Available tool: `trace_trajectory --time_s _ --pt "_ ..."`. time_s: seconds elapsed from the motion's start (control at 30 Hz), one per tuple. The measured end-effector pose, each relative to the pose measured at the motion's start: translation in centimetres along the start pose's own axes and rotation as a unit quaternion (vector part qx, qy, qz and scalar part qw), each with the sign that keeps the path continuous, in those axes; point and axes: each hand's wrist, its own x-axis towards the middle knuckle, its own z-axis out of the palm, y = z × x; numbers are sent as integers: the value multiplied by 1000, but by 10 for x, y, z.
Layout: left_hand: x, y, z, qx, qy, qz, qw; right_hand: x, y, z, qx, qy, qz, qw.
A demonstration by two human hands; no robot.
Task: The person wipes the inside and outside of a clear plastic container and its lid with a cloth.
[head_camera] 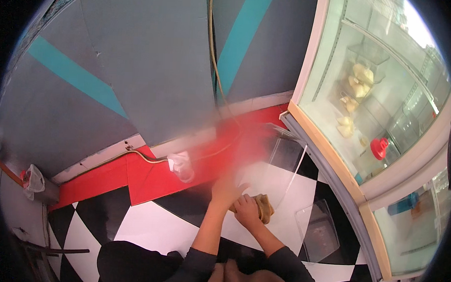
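Note:
My right hand (pixel 247 210) grips a folded brown-and-yellow cloth (pixel 266 208). Right beside it, partly over the cloth's left end, is my left hand (pixel 226 192). Its thumb points right, while its fingers fade into a hazy blur in the middle of the view, so its grip is unclear. Beyond my hands a clear plastic bin (pixel 287 152) stands on the checkered floor, its left part lost in the haze. A flat clear plastic lid or tray (pixel 319 232) lies on the tiles to the right of my right forearm.
A glass display case (pixel 334 118) with bagged pale food (pixel 361 80) curves along the right. A grey wall (pixel 157 64) stands ahead above a red floor strip (pixel 149 179). There, a cable (pixel 143 155) meets a white plastic item (pixel 180 167). A lined waste bin (pixel 41 186) is far left.

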Motion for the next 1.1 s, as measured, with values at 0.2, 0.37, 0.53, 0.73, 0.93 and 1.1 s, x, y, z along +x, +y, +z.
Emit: trace_trajectory --time_s 0.2,0.37,0.53,0.73,0.93,1.1 --pt "11 -19 31 100 177 67 977 30 -52 -23 193 26 86 977" --pt "13 -10 27 145 125 113 975 26 -62 -11 187 18 161 969" --pt "14 -38 37 145 119 126 974 34 -76 -20 354 -8 204 913" --pt "19 -46 30 148 106 158 971 29 -4 -32 507 -159 44 846" --pt "25 -38 32 110 92 163 976 -11 92 -127 658 -51 534 529" --pt "23 -35 31 106 50 130 985 3 118 -101 561 -69 443 696"
